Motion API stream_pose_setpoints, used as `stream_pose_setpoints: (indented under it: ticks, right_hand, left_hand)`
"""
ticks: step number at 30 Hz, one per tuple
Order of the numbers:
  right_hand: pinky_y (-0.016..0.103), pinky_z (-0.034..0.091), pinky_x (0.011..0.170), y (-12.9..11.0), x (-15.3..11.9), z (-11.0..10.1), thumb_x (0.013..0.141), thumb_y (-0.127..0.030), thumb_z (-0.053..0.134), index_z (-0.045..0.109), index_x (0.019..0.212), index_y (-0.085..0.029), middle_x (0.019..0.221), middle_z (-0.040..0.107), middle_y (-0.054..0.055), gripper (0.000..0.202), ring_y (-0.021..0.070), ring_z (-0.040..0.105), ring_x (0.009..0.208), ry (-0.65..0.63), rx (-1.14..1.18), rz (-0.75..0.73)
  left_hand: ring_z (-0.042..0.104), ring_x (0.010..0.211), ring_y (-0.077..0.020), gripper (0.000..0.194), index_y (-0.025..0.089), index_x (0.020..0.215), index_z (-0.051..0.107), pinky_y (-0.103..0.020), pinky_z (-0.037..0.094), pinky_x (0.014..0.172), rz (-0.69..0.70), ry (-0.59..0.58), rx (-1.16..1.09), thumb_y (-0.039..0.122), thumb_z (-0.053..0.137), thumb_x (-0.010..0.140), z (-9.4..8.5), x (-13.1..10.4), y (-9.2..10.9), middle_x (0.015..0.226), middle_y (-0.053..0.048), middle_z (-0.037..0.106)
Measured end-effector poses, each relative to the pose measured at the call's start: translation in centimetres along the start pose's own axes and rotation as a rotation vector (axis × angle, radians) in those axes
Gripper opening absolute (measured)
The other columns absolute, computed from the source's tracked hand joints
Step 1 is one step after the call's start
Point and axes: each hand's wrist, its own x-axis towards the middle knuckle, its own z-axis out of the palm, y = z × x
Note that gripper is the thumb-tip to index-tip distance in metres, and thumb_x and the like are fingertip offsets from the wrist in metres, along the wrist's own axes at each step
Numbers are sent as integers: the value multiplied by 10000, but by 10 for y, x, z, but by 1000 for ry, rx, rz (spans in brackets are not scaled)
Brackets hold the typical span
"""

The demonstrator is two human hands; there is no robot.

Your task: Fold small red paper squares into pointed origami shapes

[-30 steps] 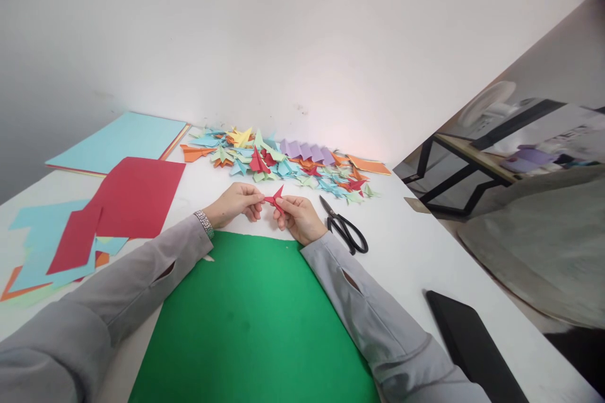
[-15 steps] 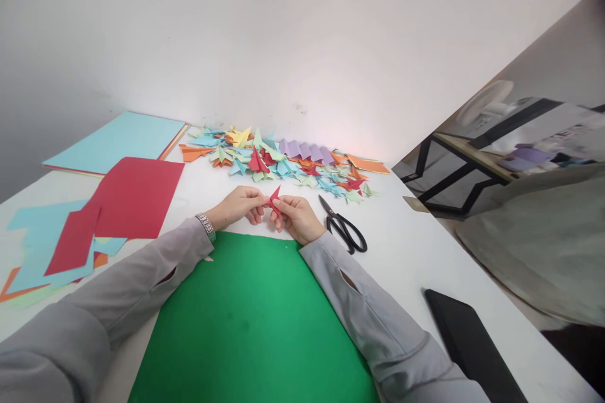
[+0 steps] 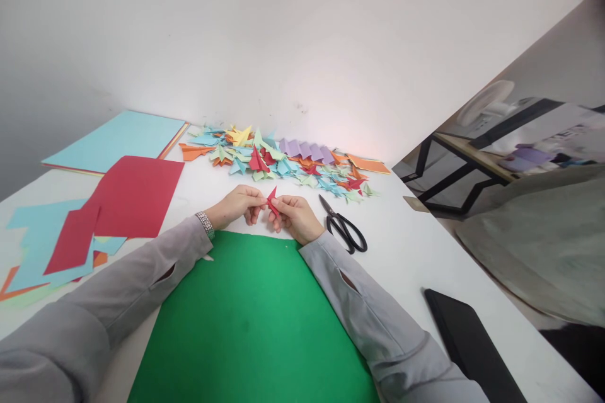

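Observation:
Both hands meet just beyond the far edge of a green sheet (image 3: 250, 321). Between them is a small folded red paper (image 3: 272, 196), with a pointed tip sticking up. My left hand (image 3: 240, 206), a silver watch at its wrist, pinches the paper from the left. From the right, my right hand (image 3: 296, 216) grips it between thumb and fingers. Behind the hands lies a long pile of folded papers (image 3: 283, 167) in many colours. Black-handled scissors (image 3: 347, 232) rest close to the right wrist.
Stacked coloured sheets (image 3: 118, 138) lie at the back left. Nearer are a large red sheet (image 3: 142, 195) and blue paper pieces (image 3: 35, 245). A black flat object (image 3: 472, 340) lies at the right. Beyond the table edge stands a black-framed shelf (image 3: 466, 160).
The red paper and the fingers of my left hand have shifted very slightly left. Both hands keep hold of the paper.

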Motion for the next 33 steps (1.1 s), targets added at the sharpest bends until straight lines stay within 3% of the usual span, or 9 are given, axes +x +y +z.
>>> stream_pose_setpoints:
  ticks: [12,19,26,33]
  right_hand:
    - [166,390,283,0,1,0,575,-459,775,601,588,-134,445,627,12,369,90,509,289,-9,-30,22]
    - [165,398,294,2,1,0,598,-439,768,600,594,-133,443,624,8,350,89,511,294,-16,-28,9]
    - [207,438,298,-2,1,2,751,-500,633,576,555,-131,450,627,62,422,123,535,304,35,68,23]
    - [172,409,290,2,1,2,600,-500,761,575,566,-138,455,631,19,409,95,525,302,37,-16,-10]
  left_hand:
    - [526,349,-94,191,119,590,567,-198,422,395,-15,15,35,174,555,772,2,-1,2,441,5,559]
    - [530,376,-78,269,118,599,556,-181,421,410,30,2,98,314,666,747,2,-1,-1,453,11,561]
    - [529,376,-84,315,129,595,535,-186,410,403,56,-1,76,369,687,730,-1,-3,-1,444,10,560]
    - [524,370,-82,298,127,601,540,-188,417,402,63,11,85,354,683,732,-1,-3,1,435,18,553]
